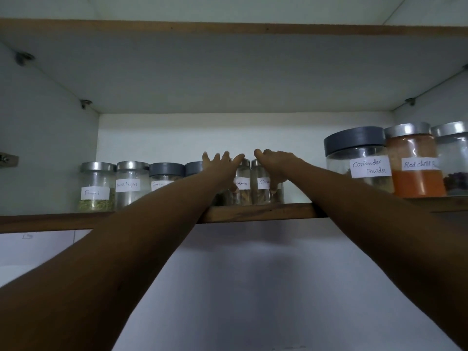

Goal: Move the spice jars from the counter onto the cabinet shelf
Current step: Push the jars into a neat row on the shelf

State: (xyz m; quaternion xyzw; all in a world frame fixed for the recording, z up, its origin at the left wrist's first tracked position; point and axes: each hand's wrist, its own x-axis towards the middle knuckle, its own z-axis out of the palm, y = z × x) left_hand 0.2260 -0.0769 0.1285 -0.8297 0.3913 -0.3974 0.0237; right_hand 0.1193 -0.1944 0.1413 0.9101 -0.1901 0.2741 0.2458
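Note:
Labelled glass spice jars stand in a row on the wooden cabinet shelf (253, 212). Both my arms reach up to its middle. My left hand (222, 162) has its fingers spread and straight, in front of a grey-lidded jar (193, 169) and beside a small steel-lidded jar (241, 184); whether it touches them I cannot tell. My right hand (276, 160) lies over the top of a second small jar (262, 191), with the thumb curled down its front. The two small jars stand side by side near the shelf's front edge.
Left of my hands stand the fennel jar (96, 186), the black pepper jar (131, 183) and a grey-lidded jar (164, 178). To the right are the large coriander powder jar (359, 165), the red chilli jar (415, 168) and another jar (453, 160). An upper shelf board hangs above.

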